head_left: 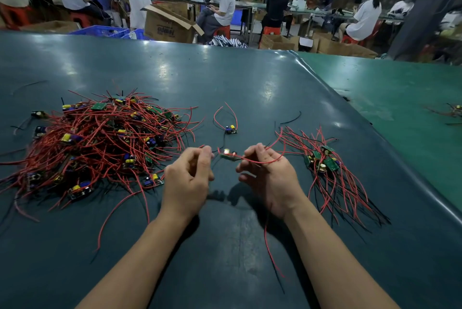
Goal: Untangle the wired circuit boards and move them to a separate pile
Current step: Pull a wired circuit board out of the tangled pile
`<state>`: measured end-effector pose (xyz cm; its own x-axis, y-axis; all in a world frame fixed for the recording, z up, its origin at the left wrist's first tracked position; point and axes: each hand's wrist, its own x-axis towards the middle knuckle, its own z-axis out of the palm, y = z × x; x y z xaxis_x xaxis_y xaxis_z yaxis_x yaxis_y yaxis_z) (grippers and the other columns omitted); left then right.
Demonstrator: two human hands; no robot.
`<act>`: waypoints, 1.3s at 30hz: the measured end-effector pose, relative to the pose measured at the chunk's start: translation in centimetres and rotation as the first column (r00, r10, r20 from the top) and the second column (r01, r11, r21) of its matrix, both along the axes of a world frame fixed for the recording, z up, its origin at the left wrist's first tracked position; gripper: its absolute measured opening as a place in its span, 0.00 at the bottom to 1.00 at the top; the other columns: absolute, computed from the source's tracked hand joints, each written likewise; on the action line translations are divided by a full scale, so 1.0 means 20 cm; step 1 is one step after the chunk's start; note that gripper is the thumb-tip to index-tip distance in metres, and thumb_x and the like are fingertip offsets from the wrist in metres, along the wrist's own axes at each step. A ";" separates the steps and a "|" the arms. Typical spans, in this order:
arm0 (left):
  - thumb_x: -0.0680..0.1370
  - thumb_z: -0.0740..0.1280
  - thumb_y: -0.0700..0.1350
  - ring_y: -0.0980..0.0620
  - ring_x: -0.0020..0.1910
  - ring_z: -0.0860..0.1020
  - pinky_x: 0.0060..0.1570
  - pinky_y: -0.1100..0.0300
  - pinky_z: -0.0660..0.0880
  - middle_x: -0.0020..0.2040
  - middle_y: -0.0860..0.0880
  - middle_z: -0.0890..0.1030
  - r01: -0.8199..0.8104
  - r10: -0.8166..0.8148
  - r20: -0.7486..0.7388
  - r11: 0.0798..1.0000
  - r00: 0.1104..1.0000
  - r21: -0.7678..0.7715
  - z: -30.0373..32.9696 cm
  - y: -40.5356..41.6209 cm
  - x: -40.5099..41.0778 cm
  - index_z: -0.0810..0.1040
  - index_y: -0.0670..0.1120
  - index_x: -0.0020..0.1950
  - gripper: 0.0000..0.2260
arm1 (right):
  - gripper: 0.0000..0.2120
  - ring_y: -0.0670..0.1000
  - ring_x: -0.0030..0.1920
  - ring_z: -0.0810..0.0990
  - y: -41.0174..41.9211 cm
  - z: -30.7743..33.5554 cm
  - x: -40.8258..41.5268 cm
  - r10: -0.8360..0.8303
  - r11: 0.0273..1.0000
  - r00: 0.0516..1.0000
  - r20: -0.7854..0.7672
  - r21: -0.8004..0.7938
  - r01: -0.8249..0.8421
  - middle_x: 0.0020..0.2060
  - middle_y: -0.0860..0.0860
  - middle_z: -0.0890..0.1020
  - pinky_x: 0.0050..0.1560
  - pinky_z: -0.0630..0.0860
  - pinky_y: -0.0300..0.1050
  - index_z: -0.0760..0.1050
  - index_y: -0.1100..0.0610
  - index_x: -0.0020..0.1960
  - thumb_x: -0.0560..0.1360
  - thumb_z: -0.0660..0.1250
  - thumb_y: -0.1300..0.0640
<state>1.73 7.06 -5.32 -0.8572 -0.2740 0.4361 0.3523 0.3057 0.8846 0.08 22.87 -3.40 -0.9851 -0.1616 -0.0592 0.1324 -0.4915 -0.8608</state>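
A big tangled heap of circuit boards (100,143) with red and black wires lies on the left of the table. A smaller sorted pile (325,166) lies on the right, wires fanned toward me. Between my hands a small green circuit board (228,155) hangs just above the table. My left hand (190,178) pinches its wires on the left side. My right hand (267,173) grips its red wire, which loops over the fingers and trails down past my wrist. One loose board (230,130) with wires lies alone behind my hands.
The dark green table (250,88) ends in a curved edge on the right, beside a lighter green table (390,88) carrying a few more wired boards (453,112). Seated workers, cardboard boxes and blue crates fill the background beyond the far edge.
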 end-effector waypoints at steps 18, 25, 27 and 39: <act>0.68 0.76 0.42 0.53 0.38 0.78 0.39 0.62 0.75 0.43 0.48 0.83 0.303 -0.323 0.086 0.934 0.942 0.190 0.02 -0.01 -0.02 0.83 0.49 0.48 0.10 | 0.04 0.50 0.31 0.82 -0.03 -0.02 0.02 -0.098 0.947 0.980 -0.172 0.285 0.145 0.32 0.54 0.84 0.30 0.79 0.39 0.80 0.62 0.42 0.74 0.70 0.67; 0.71 0.69 0.49 0.53 0.40 0.83 0.39 0.64 0.79 0.42 0.47 0.86 0.230 -0.346 0.142 0.827 0.927 0.513 0.04 -0.02 -0.02 0.85 0.43 0.49 0.12 | 0.04 0.48 0.33 0.82 -0.03 -0.02 0.01 -0.130 0.912 0.965 -0.230 0.354 0.207 0.31 0.53 0.83 0.32 0.78 0.39 0.79 0.61 0.42 0.76 0.69 0.66; 0.70 0.71 0.47 0.49 0.41 0.84 0.39 0.63 0.79 0.44 0.45 0.86 0.210 -0.359 0.131 0.763 0.924 0.611 0.05 -0.02 -0.03 0.84 0.41 0.46 0.11 | 0.05 0.48 0.32 0.81 -0.03 -0.02 0.01 -0.178 0.919 0.954 -0.241 0.307 0.249 0.31 0.53 0.82 0.35 0.79 0.39 0.78 0.61 0.42 0.76 0.68 0.66; 0.64 0.76 0.40 0.48 0.38 0.84 0.40 0.62 0.80 0.42 0.44 0.85 0.379 -0.520 0.133 0.754 0.844 0.537 0.03 -0.03 -0.03 0.83 0.42 0.50 0.15 | 0.04 0.49 0.34 0.81 -0.02 -0.01 -0.01 -0.142 0.983 0.989 -0.047 0.112 0.147 0.33 0.54 0.83 0.37 0.79 0.38 0.79 0.61 0.43 0.76 0.68 0.64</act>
<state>1.10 6.49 -4.67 -0.9927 0.0634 0.1024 0.0781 -0.3086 0.9480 -0.12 22.55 -3.52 -0.9995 -0.0116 -0.0304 0.0325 -0.4003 -0.9158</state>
